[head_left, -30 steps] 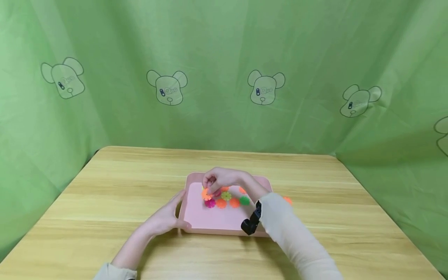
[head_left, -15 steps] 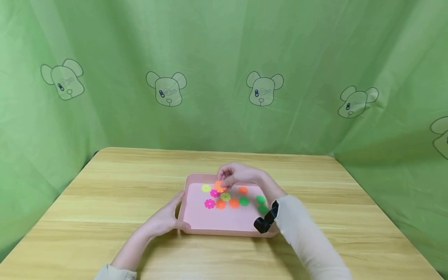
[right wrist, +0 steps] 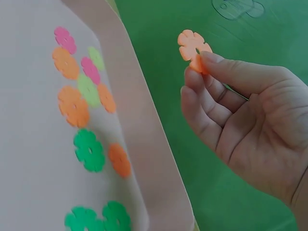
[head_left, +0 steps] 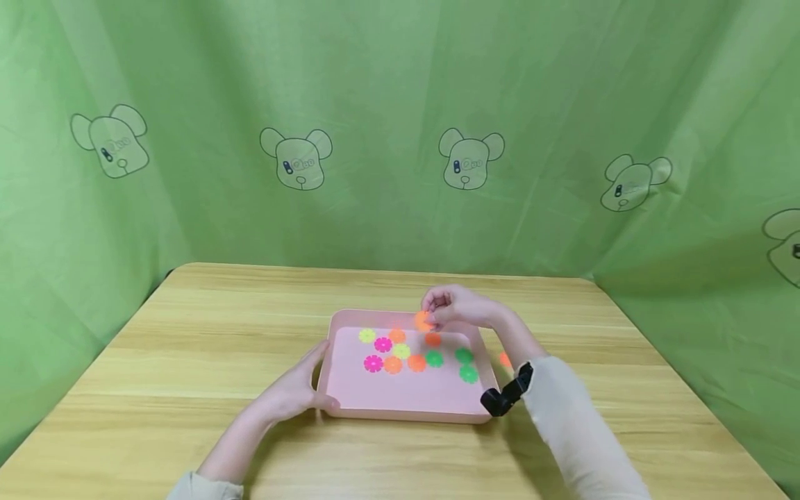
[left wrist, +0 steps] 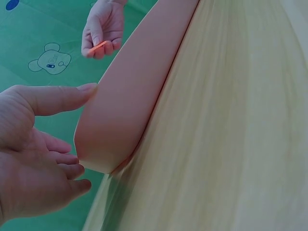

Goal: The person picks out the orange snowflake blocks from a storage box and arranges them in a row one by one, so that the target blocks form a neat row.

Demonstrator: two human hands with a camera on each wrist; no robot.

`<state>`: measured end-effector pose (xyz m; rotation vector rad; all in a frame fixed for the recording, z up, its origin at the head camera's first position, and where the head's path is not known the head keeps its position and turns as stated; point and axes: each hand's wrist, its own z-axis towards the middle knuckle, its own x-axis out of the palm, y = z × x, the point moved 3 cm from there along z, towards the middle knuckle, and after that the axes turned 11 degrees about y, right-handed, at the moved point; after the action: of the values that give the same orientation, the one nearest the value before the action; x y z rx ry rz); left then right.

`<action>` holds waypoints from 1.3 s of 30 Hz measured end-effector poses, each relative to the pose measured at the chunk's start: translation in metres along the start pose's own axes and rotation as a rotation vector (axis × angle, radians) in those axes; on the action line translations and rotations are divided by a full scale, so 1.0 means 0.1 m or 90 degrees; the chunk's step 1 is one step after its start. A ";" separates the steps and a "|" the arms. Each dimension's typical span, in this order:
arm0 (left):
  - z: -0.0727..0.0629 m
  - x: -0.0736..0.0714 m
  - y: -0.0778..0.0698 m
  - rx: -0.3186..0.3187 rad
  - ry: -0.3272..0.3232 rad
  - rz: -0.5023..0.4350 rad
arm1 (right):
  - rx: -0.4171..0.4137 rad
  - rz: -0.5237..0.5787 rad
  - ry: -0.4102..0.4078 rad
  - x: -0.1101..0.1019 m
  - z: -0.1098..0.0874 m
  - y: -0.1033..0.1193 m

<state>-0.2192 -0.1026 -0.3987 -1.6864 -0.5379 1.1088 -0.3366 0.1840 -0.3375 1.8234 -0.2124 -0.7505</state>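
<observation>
My right hand pinches an orange flower-shaped plastic disc between thumb and fingertips, raised over the tray's far rim. In the right wrist view the disc stands upright, with its notched petals showing. My left hand rests at the near left corner of the pink tray. Its straight thumb touches the tray wall and its relaxed fingers lie against the left side. Flower-shaped discs lie flat in the tray: pink, yellow, orange and green.
The tray stands on a wooden table. Right of it lies another orange disc, partly behind the right forearm. A green curtain with bear-head outlines hangs behind and at the sides. The black wrist camera overlaps the tray's near right corner.
My right hand has moved right and toward the far rim with the orange disc, uncovering discs in the tray. The left hand has stayed at the tray corner.
</observation>
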 end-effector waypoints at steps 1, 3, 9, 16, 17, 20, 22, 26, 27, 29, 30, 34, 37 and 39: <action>0.00 0.00 0.00 -0.001 -0.001 0.003 | 0.001 0.003 -0.007 -0.02 -0.04 -0.02; 0.01 0.01 -0.01 -0.003 -0.002 0.007 | 0.005 0.007 -0.024 -0.06 -0.12 -0.05; 0.01 0.01 0.00 -0.015 -0.005 0.017 | 0.010 0.023 -0.068 -0.16 -0.38 -0.18; 0.01 0.01 -0.01 -0.015 -0.004 0.014 | 0.014 0.070 -0.127 -0.28 -0.69 -0.38; 0.01 0.00 -0.01 -0.015 -0.004 0.015 | 0.016 0.075 -0.136 -0.29 -0.73 -0.40; 0.01 0.00 -0.02 -0.015 -0.002 0.018 | 0.025 0.092 -0.163 -0.32 -0.86 -0.48; 0.01 -0.01 -0.03 -0.016 -0.001 0.017 | 0.034 0.102 -0.183 -0.33 -0.95 -0.53; 0.01 -0.02 -0.04 -0.014 0.002 0.020 | 0.051 0.126 -0.215 -0.34 -1.11 -0.64; 0.01 -0.02 -0.04 -0.014 0.003 0.021 | 0.054 0.137 -0.220 -0.34 -1.15 -0.68; 0.01 -0.02 -0.04 -0.013 0.004 0.022 | 0.058 0.150 -0.226 -0.35 -1.24 -0.74; 0.01 -0.01 -0.03 -0.013 0.004 0.023 | 0.059 0.157 -0.228 -0.35 -1.27 -0.78; 0.01 -0.01 -0.02 -0.011 0.005 0.019 | 0.062 0.164 -0.238 -0.35 -1.42 -0.92; 0.00 0.00 -0.02 -0.009 0.006 0.020 | 0.069 0.160 -0.247 -0.35 -1.51 -1.01; 0.00 0.00 -0.01 -0.009 0.007 0.023 | 0.078 0.155 -0.250 -0.35 -1.56 -1.06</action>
<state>-0.2187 -0.1020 -0.3975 -1.7196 -0.5107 1.1229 -0.2947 0.3645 -0.3876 1.7092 -0.7375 -0.9307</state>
